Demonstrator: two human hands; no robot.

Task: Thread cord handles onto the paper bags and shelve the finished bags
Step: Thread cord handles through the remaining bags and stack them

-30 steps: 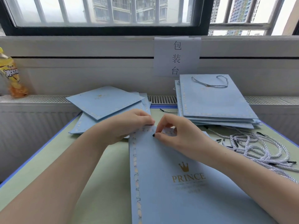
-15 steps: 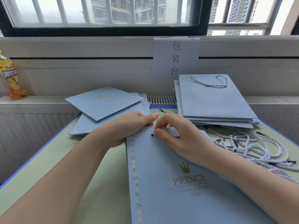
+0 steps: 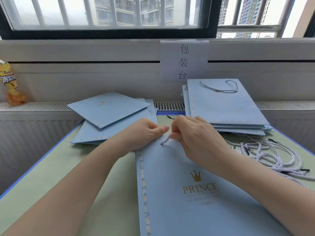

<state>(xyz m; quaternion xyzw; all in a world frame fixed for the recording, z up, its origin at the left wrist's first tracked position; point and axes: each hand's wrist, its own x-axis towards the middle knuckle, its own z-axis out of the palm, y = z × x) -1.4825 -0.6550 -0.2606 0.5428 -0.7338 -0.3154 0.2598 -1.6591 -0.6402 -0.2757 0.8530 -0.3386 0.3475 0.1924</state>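
A flat light-blue paper bag with a gold crown and PRINCE print lies before me on the green table. My left hand pinches the bag's top left corner. My right hand pinches a white-and-blue twisted cord whose short end sticks out of a hole near the bag's top edge. Loose cords lie in a tangle at the right. Bags with cord handles are stacked at the back right. Bags without visible handles are piled at the back left.
A paper sign hangs on the wall under the window. A yellow drink bottle stands on the radiator ledge at the far left. The table's blue edge runs diagonally at the left.
The cord's dark tip, earlier at the hole, now shows as a short length of cord out of the bag. My right hand has lifted slightly, pulling it.
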